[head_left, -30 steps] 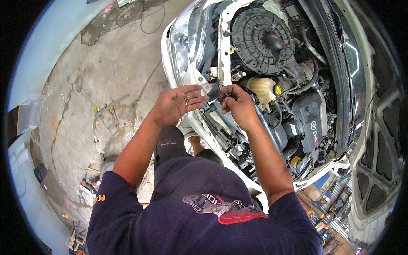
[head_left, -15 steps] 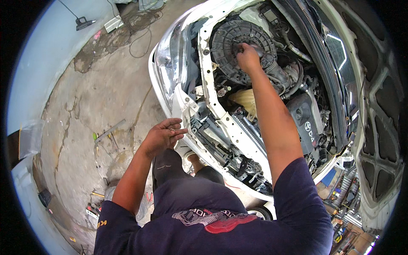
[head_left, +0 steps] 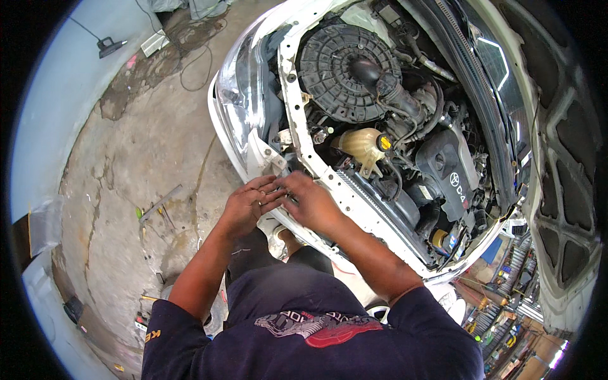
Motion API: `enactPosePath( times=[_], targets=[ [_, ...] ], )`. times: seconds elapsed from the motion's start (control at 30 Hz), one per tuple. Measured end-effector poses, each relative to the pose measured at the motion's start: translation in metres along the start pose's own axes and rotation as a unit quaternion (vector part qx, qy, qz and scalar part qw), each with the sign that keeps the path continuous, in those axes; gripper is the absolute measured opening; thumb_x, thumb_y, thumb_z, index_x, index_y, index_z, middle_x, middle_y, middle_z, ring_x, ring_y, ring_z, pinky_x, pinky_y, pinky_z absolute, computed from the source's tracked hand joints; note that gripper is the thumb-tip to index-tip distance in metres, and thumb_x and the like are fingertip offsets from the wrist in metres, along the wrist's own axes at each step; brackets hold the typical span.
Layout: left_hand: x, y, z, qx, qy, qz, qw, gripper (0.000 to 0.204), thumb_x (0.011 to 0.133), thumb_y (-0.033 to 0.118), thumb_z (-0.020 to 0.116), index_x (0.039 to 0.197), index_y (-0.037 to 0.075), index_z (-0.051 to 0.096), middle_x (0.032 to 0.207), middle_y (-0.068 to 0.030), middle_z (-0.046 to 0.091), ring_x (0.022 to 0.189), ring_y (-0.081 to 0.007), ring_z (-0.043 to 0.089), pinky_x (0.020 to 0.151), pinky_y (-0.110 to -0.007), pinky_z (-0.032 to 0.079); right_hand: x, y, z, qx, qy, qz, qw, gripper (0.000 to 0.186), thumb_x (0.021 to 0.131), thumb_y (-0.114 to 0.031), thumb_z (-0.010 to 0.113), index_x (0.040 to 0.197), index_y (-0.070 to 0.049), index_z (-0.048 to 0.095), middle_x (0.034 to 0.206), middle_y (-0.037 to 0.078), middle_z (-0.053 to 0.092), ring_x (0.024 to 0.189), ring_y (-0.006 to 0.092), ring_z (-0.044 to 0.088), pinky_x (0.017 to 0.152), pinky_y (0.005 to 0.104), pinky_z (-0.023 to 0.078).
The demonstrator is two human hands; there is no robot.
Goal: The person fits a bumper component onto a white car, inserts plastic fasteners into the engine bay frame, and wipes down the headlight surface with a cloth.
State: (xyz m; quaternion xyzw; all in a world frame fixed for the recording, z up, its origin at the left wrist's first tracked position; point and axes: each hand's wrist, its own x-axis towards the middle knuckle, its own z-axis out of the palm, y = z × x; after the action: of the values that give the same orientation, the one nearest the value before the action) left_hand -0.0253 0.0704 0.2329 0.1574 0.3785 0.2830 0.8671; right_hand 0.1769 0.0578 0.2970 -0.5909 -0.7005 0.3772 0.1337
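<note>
The left hand (head_left: 244,209) hung half open, the right hand (head_left: 311,201) curled over its fingers near the white car beam (head_left: 308,152); I couldn't tell whether either held anything. It looked like fingertip handling, calling next for a sure pinch.

I see a pale oval emblem (head_left: 454,179) and short pale lettering (head_left: 462,195) on the engine cover (head_left: 440,155), orange letters (head_left: 152,334) on the left sleeve (head_left: 174,335), and pale lettering over a red shape within the print (head_left: 320,326) on the shirt (head_left: 304,360). The cap's (head_left: 384,142) dark mark is too small for me.
</note>
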Motion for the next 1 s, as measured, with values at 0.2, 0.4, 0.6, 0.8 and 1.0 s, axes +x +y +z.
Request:
enactPosePath(
  times=[0.2,0.4,0.6,0.8,1.0],
  targets=[
    [0.010,-0.012,0.021,-0.111,0.004,-0.035,0.993,0.059,0.093,0.003,0.039,0.150,-0.009,0.039,0.136,-0.0174,0.059,0.123,-0.0283,0.057,0.106,-0.041,0.045,-0.006,0.000,0.030,-0.009,0.051,0.031,0.998,0.026,0.087,-0.017,0.069,0.109,-0.005,0.063,0.106,0.017,0.063,0.103,0.0388,0.065,0.085,0.0487,0.055],
    [0.013,-0.021,0.018,-0.110,-0.024,-0.001,0.994,0.058,0.094,0.005,0.041,0.151,-0.008,0.038,0.139,-0.0164,0.058,0.126,-0.0278,0.056,0.108,-0.041,0.044,-0.003,0.001,0.023,-0.002,0.039,0.061,0.997,0.019,0.088,-0.015,0.068,0.102,-0.004,0.062,0.101,0.019,0.065,0.097,0.0402,0.066,0.085,0.0491,0.055],
    [0.010,-0.011,0.020,-0.042,0.001,-0.010,0.999,0.057,0.095,-0.001,0.046,0.152,-0.006,0.038,0.143,-0.0159,0.055,0.126,-0.0249,0.059,0.110,-0.039,0.045,0.001,0.006,0.016,0.103,0.073,0.039,0.991,0.018,0.086,-0.014,0.068,0.102,-0.005,0.067,0.099,0.019,0.067,0.096,0.0396,0.067,0.083,0.0474,0.054],
    [0.001,-0.003,0.019,0.094,-0.023,0.015,0.995,0.067,0.096,-0.007,0.048,0.159,-0.002,0.026,0.152,-0.0195,0.047,0.138,-0.0255,0.050,0.118,-0.038,0.036,0.007,0.015,0.014,0.088,0.004,0.005,0.996,0.017,0.085,-0.014,0.071,0.100,-0.006,0.073,0.099,0.018,0.068,0.096,0.0393,0.067,0.085,0.0466,0.053],
    [0.002,-0.004,0.006,0.267,-0.055,0.069,0.960,0.079,0.093,-0.008,0.051,0.163,0.002,0.016,0.160,-0.0233,0.038,0.150,-0.0303,0.036,0.122,-0.036,0.027,0.006,0.012,0.022,0.114,0.000,0.037,0.993,0.018,0.084,-0.014,0.072,0.099,-0.006,0.072,0.097,0.018,0.068,0.096,0.0385,0.067,0.085,0.0471,0.053]
  ],
)
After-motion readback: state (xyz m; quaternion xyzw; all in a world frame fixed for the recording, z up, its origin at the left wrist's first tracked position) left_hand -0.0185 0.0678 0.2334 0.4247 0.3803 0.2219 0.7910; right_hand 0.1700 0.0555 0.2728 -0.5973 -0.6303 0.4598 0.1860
